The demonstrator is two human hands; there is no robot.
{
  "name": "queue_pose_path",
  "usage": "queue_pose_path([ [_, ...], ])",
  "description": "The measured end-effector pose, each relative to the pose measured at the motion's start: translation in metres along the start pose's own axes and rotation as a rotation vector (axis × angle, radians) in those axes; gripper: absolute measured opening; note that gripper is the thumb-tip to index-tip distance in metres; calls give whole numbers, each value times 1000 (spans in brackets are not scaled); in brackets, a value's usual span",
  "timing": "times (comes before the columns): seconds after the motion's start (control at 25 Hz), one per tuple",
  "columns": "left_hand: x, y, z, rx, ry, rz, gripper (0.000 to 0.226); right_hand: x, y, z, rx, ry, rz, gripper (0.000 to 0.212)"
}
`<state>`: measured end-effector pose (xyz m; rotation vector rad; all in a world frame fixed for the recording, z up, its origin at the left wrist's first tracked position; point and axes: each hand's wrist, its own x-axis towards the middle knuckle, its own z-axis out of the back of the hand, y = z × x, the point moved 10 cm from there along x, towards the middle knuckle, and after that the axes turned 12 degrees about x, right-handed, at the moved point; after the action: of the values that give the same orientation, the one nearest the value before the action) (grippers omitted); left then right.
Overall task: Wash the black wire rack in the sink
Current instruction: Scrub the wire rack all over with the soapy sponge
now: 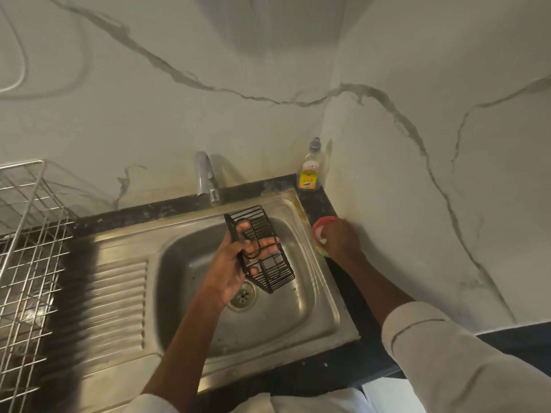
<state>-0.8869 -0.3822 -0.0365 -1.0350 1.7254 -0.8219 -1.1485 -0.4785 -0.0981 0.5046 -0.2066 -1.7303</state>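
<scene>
i am looking down over the sink point(190, 296), and the left hand point(235, 260) is gripping the black wire rack point(264, 251) above the basin, fingers curled through the wire loops with the thumb on the near side. the rack is tilting, its long side running from about 11 o'clock to 5 o'clock, and it is hanging just above the drain point(242, 295), which is sitting at 6 o'clock from it. the faucet point(205, 177) is standing at 11 o'clock from the rack, at the back edge of the sink, and i am seeing no water coming from it.

the right hand point(341, 238) is reaching down into a small red and green tub point(320, 234) on the dark counter point(316, 201) at 3 o'clock from the rack, just beside the sink's right rim. the fingers are dipping inside the tub, so i cannot tell whether they are closing on anything. something white is showing in the tub.

a clear bottle with a yellow label point(310, 166) is standing in the back corner, at 1 o'clock from the rack, close against the marbled wall point(417, 174). a silver wire dish rack point(26, 248) is sitting at 9 o'clock, beside the ribbed draining board point(119, 302). pale sleeves point(441, 353) are covering both forearms near the bottom edge.
</scene>
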Motion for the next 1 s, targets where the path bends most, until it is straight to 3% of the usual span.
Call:
queue_pose_path([
  [0.12, -1, 4, 3, -5, -11, 12, 43, -1, -9, 1, 53, 30, -60, 44],
  [0.2, -1, 6, 8, -5, -6, 16, 43, -2, -9, 21, 89, -70, -76, 43],
  [0.32, 0, 8, 15, -28, -5, 30, 42, 2, -10, 41, 339, -155, -72, 32],
  [0.48, 0, 12, 21, -25, -18, 55, 45, 4, -22, 32, 632, -32, -292, 25],
  [0.56, 0, 14, 21, -19, -23, 68, 41, 3, -21, 34, 688, -13, -340, 33],
  [0.64, 1, 17, 21, -19, -30, 85, 35, 3, -19, 43, 628, -58, -295, 35],
  [0.76, 2, 22, 24, -23, -41, 94, 43, -2, -7, 57, 528, -141, -154, 11],
  [0.84, 1, 22, 24, -23, -46, 95, 44, -4, -2, 61, 452, -164, -94, 20],
  [1.0, -2, 18, 26, -8, -72, 103, 38, -7, 3, 67, 335, -196, -53, 18],
])
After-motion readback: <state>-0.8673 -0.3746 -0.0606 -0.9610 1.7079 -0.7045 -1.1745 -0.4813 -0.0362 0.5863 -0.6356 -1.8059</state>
